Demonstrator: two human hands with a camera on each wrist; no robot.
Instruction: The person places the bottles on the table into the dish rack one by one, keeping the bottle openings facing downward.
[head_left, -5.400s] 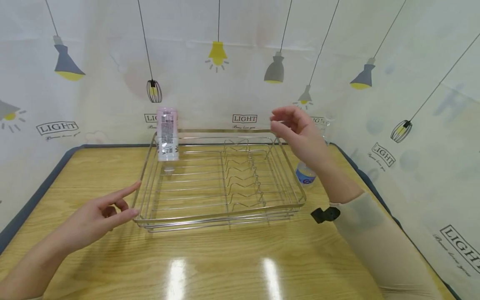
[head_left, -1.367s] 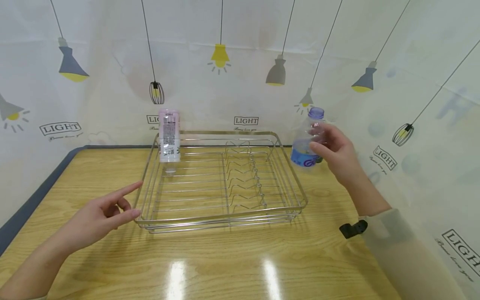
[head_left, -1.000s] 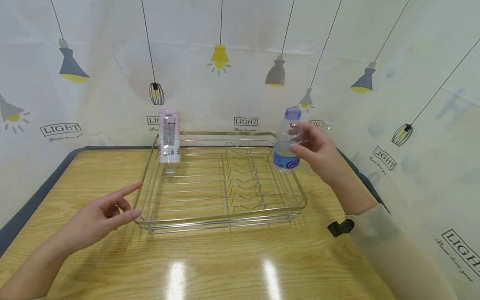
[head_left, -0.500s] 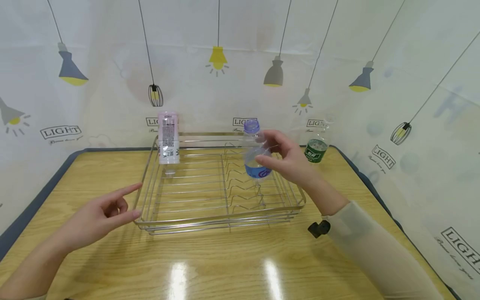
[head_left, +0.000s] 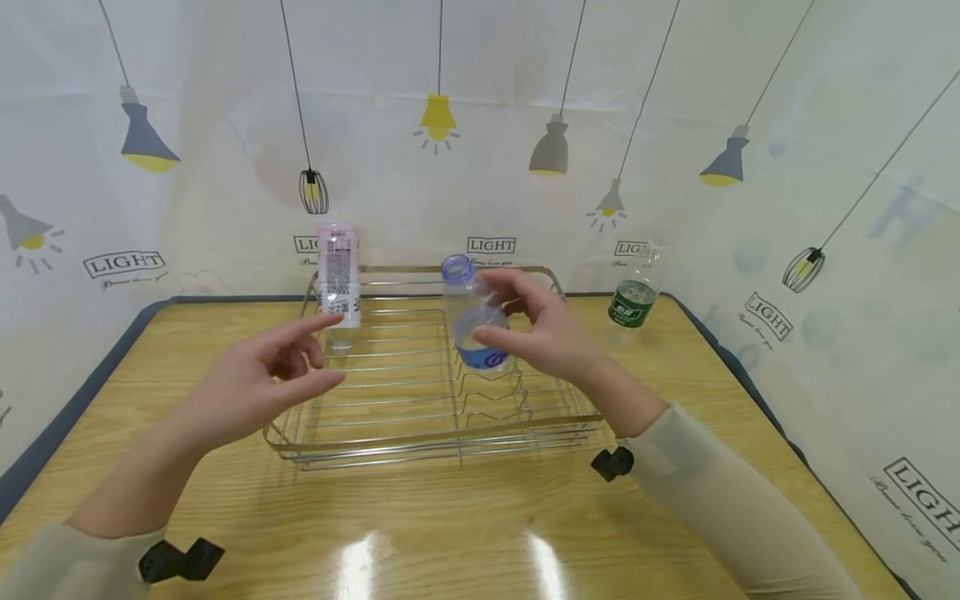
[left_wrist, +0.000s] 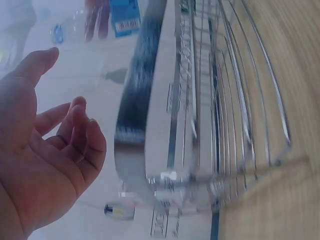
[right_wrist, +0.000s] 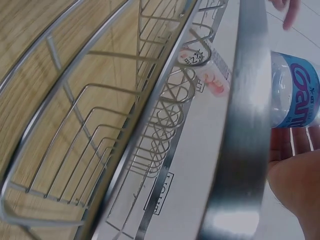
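My right hand [head_left: 543, 333] grips a clear plastic bottle [head_left: 482, 357] with a blue label and an uncapped purple neck. The bottle is held above the wire dish rack [head_left: 420, 440], its neck up and leaning slightly left. In the right wrist view, fingers lie behind the bottle's label [right_wrist: 299, 92]. My left hand [head_left: 258, 387] hovers over the rack's left side, index finger and thumb extended, the others bent, holding nothing. The left wrist view shows that hand [left_wrist: 55, 150] apart from the rack's flat metal rim [left_wrist: 137, 95]. A pink-and-white bottle [head_left: 339, 267] stands neck down at the rack's back left.
Behind the rack on the right, a clear bottle with a green label [head_left: 632, 304] stands on the wooden table [head_left: 420, 533]. A white curtain [head_left: 480, 183] printed with lamps hangs along the back and right. The rack has wavy wire dividers [head_left: 491, 408] right of its middle.
My right hand has taken the blue-labelled bottle from right of the rack and carried it left over the rack. My left hand has left the rack's rim, moving up and right.
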